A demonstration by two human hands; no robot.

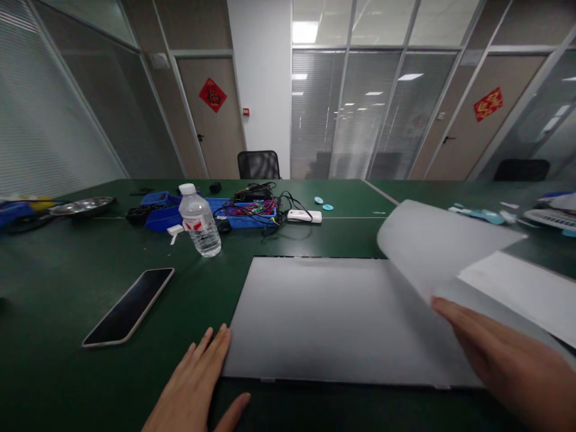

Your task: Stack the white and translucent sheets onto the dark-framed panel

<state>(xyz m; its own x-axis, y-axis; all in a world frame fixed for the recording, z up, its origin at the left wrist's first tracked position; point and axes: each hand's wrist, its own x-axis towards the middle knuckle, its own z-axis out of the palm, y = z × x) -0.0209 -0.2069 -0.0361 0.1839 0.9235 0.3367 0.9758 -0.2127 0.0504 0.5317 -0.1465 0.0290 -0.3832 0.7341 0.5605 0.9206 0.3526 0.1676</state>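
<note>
A thin flat panel (315,318) with a dark frame and a matte grey-white face lies on the green table. Against its left edge rests my left hand (198,372), fingers stretched out and thumb apart, holding nothing. A translucent plastic sheet (432,240) curls up over the panel's right side. My right hand (504,354) has its fingers together at the near edge of this sheet, gripping it; the thumb is hidden. Under the sheet's right part, a white sheet (526,291) is partly visible.
A smartphone (130,309) lies at left on the table (54,270). Beyond it stand a water bottle (198,222) and blue bins (252,219) with tangled wires. A white power strip (305,216) lies behind the panel, and a keyboard-like item (553,219) at far right.
</note>
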